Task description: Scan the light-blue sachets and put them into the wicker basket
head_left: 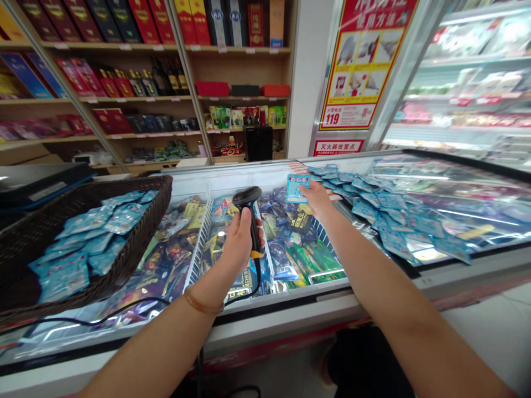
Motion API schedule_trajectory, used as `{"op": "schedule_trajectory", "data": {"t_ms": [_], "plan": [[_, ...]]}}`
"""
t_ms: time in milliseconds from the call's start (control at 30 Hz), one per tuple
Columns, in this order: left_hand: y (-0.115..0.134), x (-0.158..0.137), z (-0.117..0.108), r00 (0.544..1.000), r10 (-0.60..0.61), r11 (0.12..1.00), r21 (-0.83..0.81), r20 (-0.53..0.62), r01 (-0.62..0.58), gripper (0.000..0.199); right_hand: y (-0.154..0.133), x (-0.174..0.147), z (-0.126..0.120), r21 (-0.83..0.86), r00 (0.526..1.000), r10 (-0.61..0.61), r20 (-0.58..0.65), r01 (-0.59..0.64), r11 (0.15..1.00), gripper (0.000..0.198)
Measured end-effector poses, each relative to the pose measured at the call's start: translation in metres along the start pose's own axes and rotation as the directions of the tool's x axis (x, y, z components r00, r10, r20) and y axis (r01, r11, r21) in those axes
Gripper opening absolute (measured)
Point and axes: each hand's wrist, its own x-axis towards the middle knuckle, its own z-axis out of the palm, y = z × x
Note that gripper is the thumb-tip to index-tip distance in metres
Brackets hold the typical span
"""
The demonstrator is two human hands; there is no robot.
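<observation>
My left hand (240, 235) is wrapped round the handle of a black and yellow barcode scanner (254, 218), held upright over the freezer, its cable trailing down and off to the left. Pinched in my right hand (318, 198) is a small light-blue packet (295, 189) with a printed band along its top. Many similar blue packets (385, 207) lie spread on the freezer's glass lid at the right. More blue packets (89, 235) sit piled inside a dark brown wicker basket (160, 207) on the left.
Below my hands, the chest freezer (290, 304) holds bagged frozen goods (298, 257) between white wire dividers (199, 243). A black cable (95, 320) crosses its front left. Behind stand shelves (238, 50) of boxes and bottles, a red-yellow poster (352, 83) and a lit display cooler (468, 94).
</observation>
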Motion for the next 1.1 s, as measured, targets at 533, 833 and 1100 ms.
{"op": "schedule_trajectory", "data": {"t_ms": [533, 833, 1100], "plan": [[-0.005, -0.02, 0.012, 0.937, 0.004, 0.995, 0.095, 0.349, -0.04, 0.059, -0.041, -0.02, 0.006, 0.604, 0.996, -0.016, 0.083, -0.038, 0.796, 0.043], [-0.006, -0.02, 0.011, 0.923, 0.018, 0.992, 0.105, 0.385, -0.063, 0.058, -0.039, -0.021, 0.009, 0.709, 0.995, -0.04, 0.09, -0.036, 0.704, 0.038], [-0.007, -0.019, 0.01, 0.913, -0.003, 0.988, 0.142, 0.409, -0.06, 0.059, -0.032, -0.016, 0.012, 0.838, 0.991, -0.095, 0.094, -0.028, 0.544, 0.031]]}}
